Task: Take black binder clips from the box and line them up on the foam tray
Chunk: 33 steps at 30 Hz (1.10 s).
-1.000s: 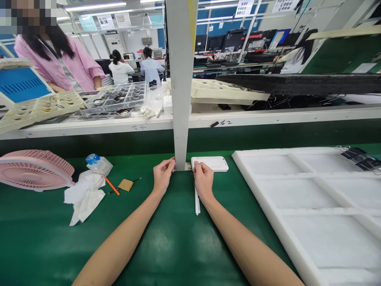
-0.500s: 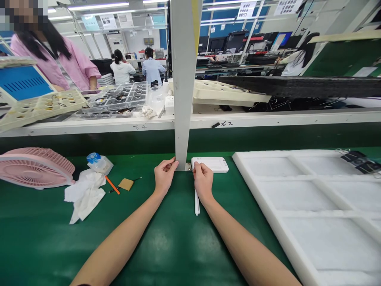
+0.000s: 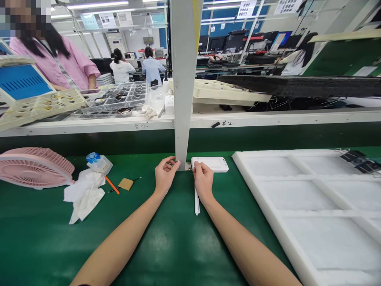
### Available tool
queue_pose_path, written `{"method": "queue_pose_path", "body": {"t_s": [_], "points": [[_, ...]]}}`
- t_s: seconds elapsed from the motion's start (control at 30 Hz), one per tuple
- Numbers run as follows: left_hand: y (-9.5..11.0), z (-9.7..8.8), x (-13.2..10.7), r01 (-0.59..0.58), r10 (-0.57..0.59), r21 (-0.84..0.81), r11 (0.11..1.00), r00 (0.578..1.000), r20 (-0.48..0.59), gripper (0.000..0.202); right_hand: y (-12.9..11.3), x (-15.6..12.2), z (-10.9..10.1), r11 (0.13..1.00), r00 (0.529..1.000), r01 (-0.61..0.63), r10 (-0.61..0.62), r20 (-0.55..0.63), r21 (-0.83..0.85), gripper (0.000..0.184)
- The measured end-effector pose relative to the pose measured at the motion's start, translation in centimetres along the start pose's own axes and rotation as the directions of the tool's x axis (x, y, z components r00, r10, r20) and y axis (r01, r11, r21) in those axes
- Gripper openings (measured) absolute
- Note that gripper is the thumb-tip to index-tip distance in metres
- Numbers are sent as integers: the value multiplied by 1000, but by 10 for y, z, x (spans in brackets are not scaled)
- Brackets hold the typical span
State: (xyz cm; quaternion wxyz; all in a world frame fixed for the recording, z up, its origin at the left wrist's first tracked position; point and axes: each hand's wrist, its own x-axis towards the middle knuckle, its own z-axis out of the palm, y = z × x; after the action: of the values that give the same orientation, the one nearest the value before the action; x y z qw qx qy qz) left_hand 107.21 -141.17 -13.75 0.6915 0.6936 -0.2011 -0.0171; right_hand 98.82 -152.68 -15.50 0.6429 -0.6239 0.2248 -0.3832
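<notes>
My left hand (image 3: 165, 175) is at the left side of the post's foot. Its thumb and fingers are bent toward each other in a pinch; a tiny thing seems to show at the fingertips, too small to name. Just right of the post, my right hand (image 3: 204, 182) is closed round a slim white stick (image 3: 197, 203), whose lower end points toward me over the green mat (image 3: 175, 246). Behind the right fingertips lies a flat white phone-shaped case (image 3: 214, 164) with rounded corners. My fingers cover its left end in part.
A white post (image 3: 182, 99) rises between my hands. To the right lies a white foam tray (image 3: 256, 194) with black clips (image 3: 358, 161). On the left are a pink fan (image 3: 35, 169), tissues (image 3: 86, 190), a blue-capped bottle (image 3: 97, 159) and an orange stick (image 3: 112, 184). Co-workers are beyond the shelf.
My left fingers have spread slightly and the thumb has shifted a little to the right, against the post. The right hand and white stick have hardly moved.
</notes>
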Motion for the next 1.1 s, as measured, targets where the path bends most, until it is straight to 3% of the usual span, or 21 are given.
{"method": "queue_pose_path", "body": {"t_s": [0.4,1.1], "points": [[1,-3,0,-14,15,26,1000,999,-31,27,1,0,1,1000,1000,-22,22,-10,8,45],[2,-1,-2,-85,88,62,994,995,-37,31,0,-1,0,1000,1000,-11,11,2,18,46]]}}
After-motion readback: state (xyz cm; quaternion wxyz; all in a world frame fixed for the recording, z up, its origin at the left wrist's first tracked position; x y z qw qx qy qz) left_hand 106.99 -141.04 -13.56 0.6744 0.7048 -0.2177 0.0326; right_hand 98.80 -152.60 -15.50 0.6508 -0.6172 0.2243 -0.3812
